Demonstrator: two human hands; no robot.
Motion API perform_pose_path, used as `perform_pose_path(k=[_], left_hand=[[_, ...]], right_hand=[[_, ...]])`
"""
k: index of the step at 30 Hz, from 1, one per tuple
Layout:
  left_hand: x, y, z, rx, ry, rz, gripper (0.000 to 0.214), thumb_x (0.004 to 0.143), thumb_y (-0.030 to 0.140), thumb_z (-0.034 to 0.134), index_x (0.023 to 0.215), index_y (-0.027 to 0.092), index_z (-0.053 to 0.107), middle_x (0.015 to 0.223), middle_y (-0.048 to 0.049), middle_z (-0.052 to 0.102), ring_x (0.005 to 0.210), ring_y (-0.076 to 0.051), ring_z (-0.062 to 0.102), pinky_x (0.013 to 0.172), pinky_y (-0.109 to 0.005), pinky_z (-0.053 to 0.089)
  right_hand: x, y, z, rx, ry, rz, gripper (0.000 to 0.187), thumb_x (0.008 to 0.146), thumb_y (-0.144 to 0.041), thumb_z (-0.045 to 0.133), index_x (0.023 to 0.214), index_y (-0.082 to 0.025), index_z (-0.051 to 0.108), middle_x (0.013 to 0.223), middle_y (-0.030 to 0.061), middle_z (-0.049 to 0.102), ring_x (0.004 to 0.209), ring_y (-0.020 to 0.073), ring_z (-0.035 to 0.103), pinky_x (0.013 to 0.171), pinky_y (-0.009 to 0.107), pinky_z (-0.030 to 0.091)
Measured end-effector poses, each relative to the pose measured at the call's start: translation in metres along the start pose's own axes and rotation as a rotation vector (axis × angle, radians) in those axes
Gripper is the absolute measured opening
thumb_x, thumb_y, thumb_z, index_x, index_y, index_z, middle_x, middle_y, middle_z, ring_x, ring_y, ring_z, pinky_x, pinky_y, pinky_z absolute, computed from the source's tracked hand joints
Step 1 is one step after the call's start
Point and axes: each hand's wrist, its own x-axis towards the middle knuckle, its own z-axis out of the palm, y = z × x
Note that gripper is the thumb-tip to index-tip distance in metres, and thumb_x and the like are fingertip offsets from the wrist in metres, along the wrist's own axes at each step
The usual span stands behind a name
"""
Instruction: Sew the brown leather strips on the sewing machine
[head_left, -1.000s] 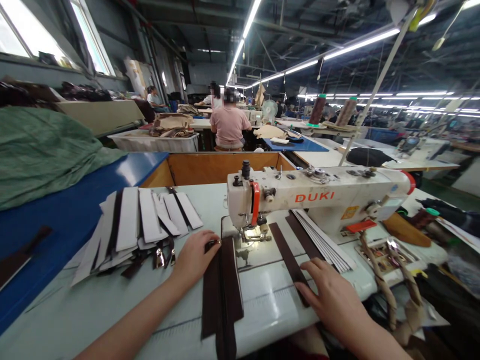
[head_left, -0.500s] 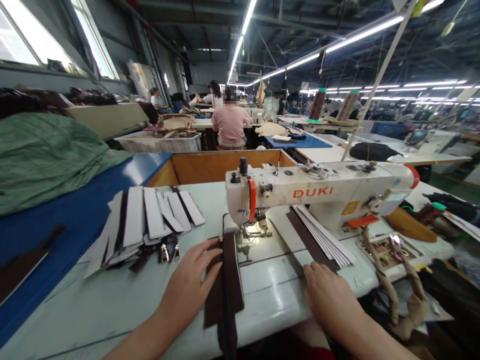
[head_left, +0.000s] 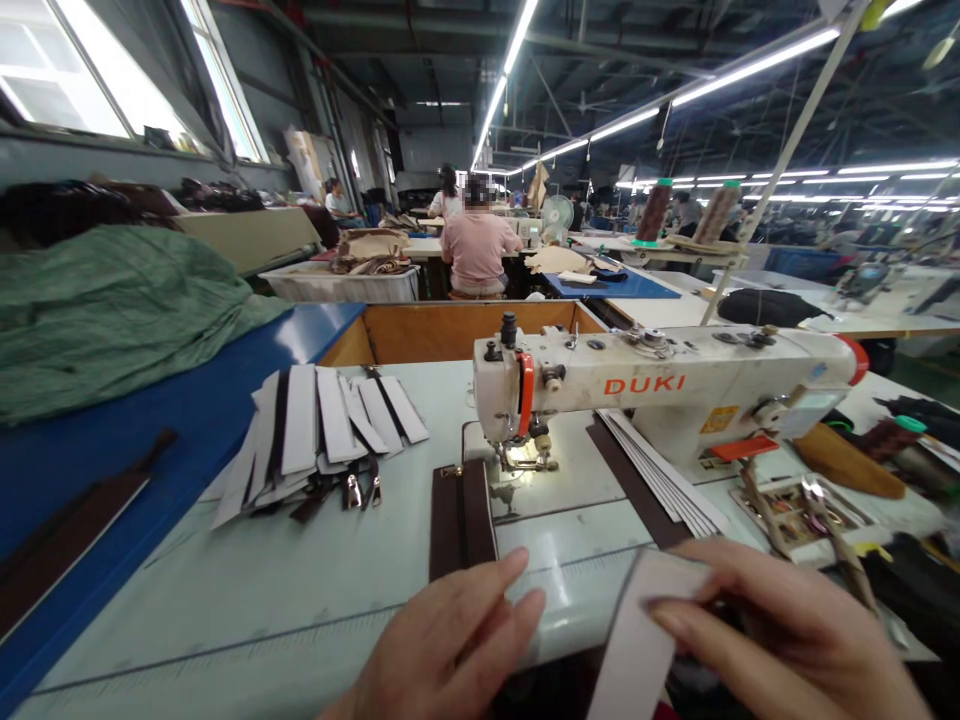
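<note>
**Right hand point(head_left: 787, 630) pinches a white-backed strip point(head_left: 637, 640) before the DUKI sewing machine point(head_left: 660, 385)**

The strip sits between the right fingers, just in front of the machine; the left hand point(head_left: 442, 650) is spread, holding nothing. Dark brown leather strips point(head_left: 461, 520) lie flat left of the needle, their stitching impossible to judge. Left of the machine, a loose pile of white-backed strips point(head_left: 315, 430) and metal clasps point(head_left: 360, 490) remains; a squared stack of strips point(head_left: 660, 475) lies beneath its arm.

Overhead fluorescent tubes point(head_left: 757, 65) light brightly (windows point(head_left: 67, 70) blown out), edges warped.
</note>
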Motion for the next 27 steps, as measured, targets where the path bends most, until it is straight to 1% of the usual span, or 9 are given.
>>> perform_pose_path(k=[2,5,7,9,11,14,18,22,27], left_hand=[[-0.002,-0.001,0.001,0.054,0.031,0.084,0.042,0.092,0.012,0.044,0.132,0.024,0.048,0.123,-0.0086,0.062,0.114,-0.019,0.057,0.093,-0.03,0.05],[-0.008,-0.017,0.004,0.064,-0.041,0.109,0.038,0.094,0.011,0.04,0.129,0.018,0.052,0.115,-0.0087,0.066,0.111,-0.02,0.058,0.095,-0.032,0.049],[-0.013,-0.035,0.008,0.043,-0.087,0.065,0.035,0.096,0.013,0.035,0.126,0.014,0.054,0.109,-0.0107,0.067,0.106,-0.019,0.06,0.094,-0.032,0.05],[-0.017,-0.056,0.013,0.049,-0.097,0.002,0.033,0.097,0.015,0.034,0.123,0.013,0.055,0.107,-0.0119,0.067,0.102,-0.019,0.062,0.092,-0.033,0.051],[-0.018,-0.075,0.02,0.096,-0.1,-0.069,0.033,0.097,0.019,0.033,0.12,0.013,0.056,0.107,-0.0128,0.067,0.102,-0.02,0.063,0.092,-0.035,0.051],[-0.014,-0.093,0.036,0.159,-0.124,-0.145,0.033,0.095,0.018,0.032,0.116,0.013,0.058,0.112,-0.0152,0.065,0.108,-0.024,0.061,0.094,-0.04,0.05],[-0.008,-0.094,0.057,0.149,-0.208,-0.146,0.031,0.09,0.01,0.034,0.104,0.011,0.062,0.109,-0.0149,0.067,0.107,-0.022,0.062,0.094,-0.036,0.05],[-0.015,-0.084,0.062,0.129,-0.271,-0.111,0.034,0.087,0.008,0.033,0.105,0.013,0.062,0.11,-0.0117,0.068,0.106,-0.02,0.063,0.093,-0.034,0.051],[-0.027,-0.077,0.057,0.184,-0.31,-0.085,0.037,0.086,0.008,0.033,0.109,0.009,0.062,0.113,-0.0161,0.067,0.106,-0.024,0.063,0.09,-0.037,0.052]], right_hand=[[0.026,0.004,0.035,0.159,-0.116,0.078,0.031,0.09,-0.042,0.054,0.069,-0.02,0.062,0.054,-0.0015,0.057,0.048,0.0116,0.055,0.046,0.02,0.045],[0.065,0.024,0.089,0.194,-0.28,0.087,0.033,0.093,-0.042,0.048,0.081,-0.015,0.063,0.054,-0.0031,0.056,0.045,0.0094,0.053,0.047,0.019,0.045],[0.083,0.039,0.115,0.127,-0.289,0.051,0.03,0.095,-0.033,0.044,0.087,-0.013,0.064,0.057,-0.0015,0.06,0.048,0.0105,0.056,0.052,0.022,0.048],[0.093,0.05,0.129,0.093,-0.263,0.032,0.027,0.095,-0.024,0.04,0.097,-0.013,0.065,0.072,0.0041,0.067,0.063,0.014,0.064,0.065,0.027,0.052],[0.095,0.058,0.133,0.069,-0.23,0.0,0.027,0.092,-0.019,0.044,0.11,-0.013,0.063,0.101,0.0116,0.068,0.094,0.0198,0.064,0.087,0.036,0.049],[0.087,0.065,0.131,-0.035,-0.327,-0.149,0.042,0.086,-0.024,0.056,0.127,-0.012,0.056,0.139,0.0153,0.048,0.133,0.026,0.037,0.111,0.043,0.025],[0.071,0.066,0.129,-0.276,-0.589,-0.279,0.072,0.087,-0.038,0.055,0.146,-0.007,0.028,0.152,0.0163,0.025,0.141,0.0277,0.02,0.115,0.045,0.016],[0.057,0.056,0.126,-0.3,-0.617,-0.265,0.079,0.086,-0.044,0.054,0.148,-0.008,0.022,0.154,0.0152,0.02,0.143,0.0264,0.015,0.117,0.041,0.01],[0.046,0.045,0.121,-0.257,-0.638,-0.265,0.09,0.081,-0.046,0.059,0.149,-0.007,0.016,0.156,0.0162,0.01,0.144,0.0265,0.007,0.117,0.038,0.003]])
